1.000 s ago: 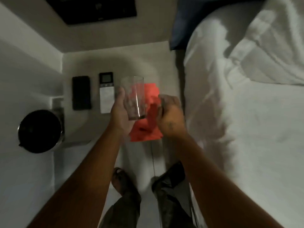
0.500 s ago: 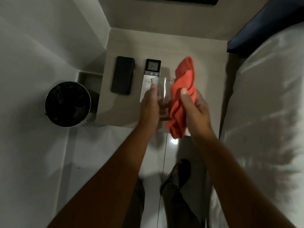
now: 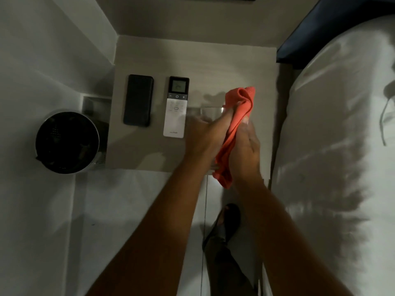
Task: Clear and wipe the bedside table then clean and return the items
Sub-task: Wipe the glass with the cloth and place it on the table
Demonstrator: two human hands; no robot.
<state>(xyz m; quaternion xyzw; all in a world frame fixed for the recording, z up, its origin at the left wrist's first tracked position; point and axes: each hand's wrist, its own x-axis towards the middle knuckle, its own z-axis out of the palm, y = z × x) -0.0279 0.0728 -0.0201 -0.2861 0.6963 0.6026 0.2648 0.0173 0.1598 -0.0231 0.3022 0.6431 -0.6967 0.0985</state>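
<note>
Over the front right of the beige bedside table, my left hand grips a clear drinking glass; only the glass's rim shows above my fingers. My right hand holds a red-orange cloth pressed against the right side of the glass. The cloth sticks up above my fingers and hangs down below them. A black phone and a white remote with a small screen lie side by side on the table's left half.
A round black bin stands on the floor left of the table. A white bed with a dark blue headboard runs along the right. My foot in a dark sandal is on the pale tiled floor.
My right hand lifted the cloth off the table and brought it against the glass. The view swung left, and both hands now sit closer together.
</note>
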